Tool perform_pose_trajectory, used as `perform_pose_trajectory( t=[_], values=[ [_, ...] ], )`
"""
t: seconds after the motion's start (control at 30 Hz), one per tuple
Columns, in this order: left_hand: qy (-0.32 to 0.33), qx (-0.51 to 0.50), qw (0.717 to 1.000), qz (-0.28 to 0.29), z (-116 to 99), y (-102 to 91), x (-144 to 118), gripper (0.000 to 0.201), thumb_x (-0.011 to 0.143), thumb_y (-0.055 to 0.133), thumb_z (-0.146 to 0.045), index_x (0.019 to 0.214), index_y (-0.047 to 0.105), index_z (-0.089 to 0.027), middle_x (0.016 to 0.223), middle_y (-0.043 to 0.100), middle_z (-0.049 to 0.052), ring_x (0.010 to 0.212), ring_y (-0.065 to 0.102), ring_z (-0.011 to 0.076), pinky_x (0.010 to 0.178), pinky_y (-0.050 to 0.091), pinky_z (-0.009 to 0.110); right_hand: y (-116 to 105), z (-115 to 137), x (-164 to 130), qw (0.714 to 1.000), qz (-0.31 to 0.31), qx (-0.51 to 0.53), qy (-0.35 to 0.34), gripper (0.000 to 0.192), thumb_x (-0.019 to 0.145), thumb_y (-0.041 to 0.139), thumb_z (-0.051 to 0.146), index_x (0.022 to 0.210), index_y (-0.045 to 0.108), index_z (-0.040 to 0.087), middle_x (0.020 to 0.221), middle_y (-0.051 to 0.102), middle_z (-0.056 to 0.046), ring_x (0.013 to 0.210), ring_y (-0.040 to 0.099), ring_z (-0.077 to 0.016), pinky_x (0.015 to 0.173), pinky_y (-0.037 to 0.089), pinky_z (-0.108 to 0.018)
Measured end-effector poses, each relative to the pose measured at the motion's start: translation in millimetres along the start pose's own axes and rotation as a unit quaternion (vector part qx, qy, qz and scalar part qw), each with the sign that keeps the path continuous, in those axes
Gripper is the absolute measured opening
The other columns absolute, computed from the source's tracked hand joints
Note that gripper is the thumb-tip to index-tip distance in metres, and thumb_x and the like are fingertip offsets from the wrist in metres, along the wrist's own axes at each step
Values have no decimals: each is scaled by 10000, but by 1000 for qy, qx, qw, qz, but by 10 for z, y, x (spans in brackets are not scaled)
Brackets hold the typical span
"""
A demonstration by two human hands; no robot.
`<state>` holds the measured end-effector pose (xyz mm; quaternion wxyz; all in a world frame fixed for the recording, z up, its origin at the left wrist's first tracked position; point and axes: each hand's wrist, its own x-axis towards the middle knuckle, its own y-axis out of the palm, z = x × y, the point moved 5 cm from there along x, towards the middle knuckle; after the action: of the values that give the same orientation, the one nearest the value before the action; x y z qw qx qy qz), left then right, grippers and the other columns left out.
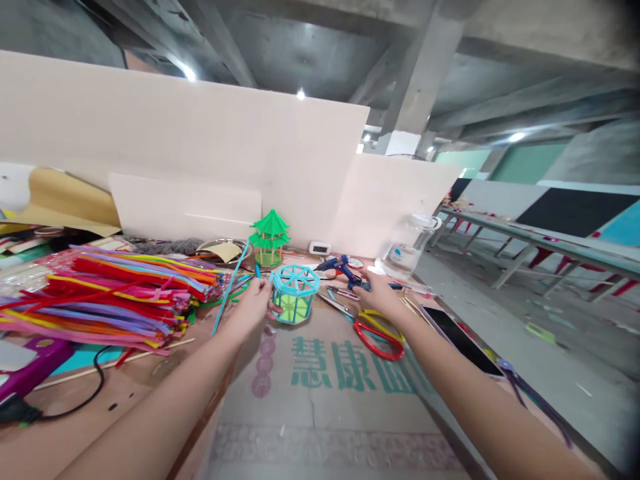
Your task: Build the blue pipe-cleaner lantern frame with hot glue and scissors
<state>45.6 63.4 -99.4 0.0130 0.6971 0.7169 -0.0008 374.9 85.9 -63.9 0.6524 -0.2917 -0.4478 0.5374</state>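
Observation:
My left hand (256, 301) holds a long light-blue pipe cleaner (231, 287) and touches the side of a small turquoise pipe-cleaner frame (295, 292) with a yellow-green inside, standing on the cardboard. My right hand (376, 291) reaches out to the blue hot glue gun (345, 268) and rests at its handle; whether the fingers close on it is not visible. A finished green pipe-cleaner pavilion (270, 237) stands behind the frame.
A big heap of coloured pipe cleaners (110, 288) lies at the left. Red-and-yellow scissors (376, 333) and a phone (463, 340) lie at the right near the table edge. A clear plastic jar (407, 252) stands behind. White boards (200, 153) wall the back.

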Motion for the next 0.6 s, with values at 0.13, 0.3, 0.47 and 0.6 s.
perform_pose_trajectory(
  t=[0.13,0.3,0.47,0.6],
  values=[
    [10,-15,1000,2,86,4,38,339,893,695,-484,855,481,-225,639,558,-63,473,598,130,418,387,202,172,-102,488,999,3,10,51,513,974,682,281,1449,549,139,1417,618,-185,1266,634,-316,1073,527,-501],
    [30,-52,998,12,134,-46,195,317,817,741,-442,804,538,-198,574,522,-71,425,423,71,429,301,177,425,-80,759,997,27,25,70,387,1008,669,377,1335,624,175,1345,644,-106,1146,672,-254,958,595,-479],
    [10,-94,995,41,194,-150,271,272,720,785,-382,820,617,-192,505,475,-83,383,361,68,415,253,188,435,56,780,996,19,61,69,359,1010,668,374,1306,637,172,1299,665,-98,1105,685,-236,933,604,-453],
    [-11,-118,991,60,213,-195,100,308,705,830,-361,906,686,-177,645,672,6,541,626,156,518,452,242,235,221,585,991,11,122,45,221,981,677,322,1060,707,118,935,767,-86,801,734,-206,778,605,-347]
  ],
)
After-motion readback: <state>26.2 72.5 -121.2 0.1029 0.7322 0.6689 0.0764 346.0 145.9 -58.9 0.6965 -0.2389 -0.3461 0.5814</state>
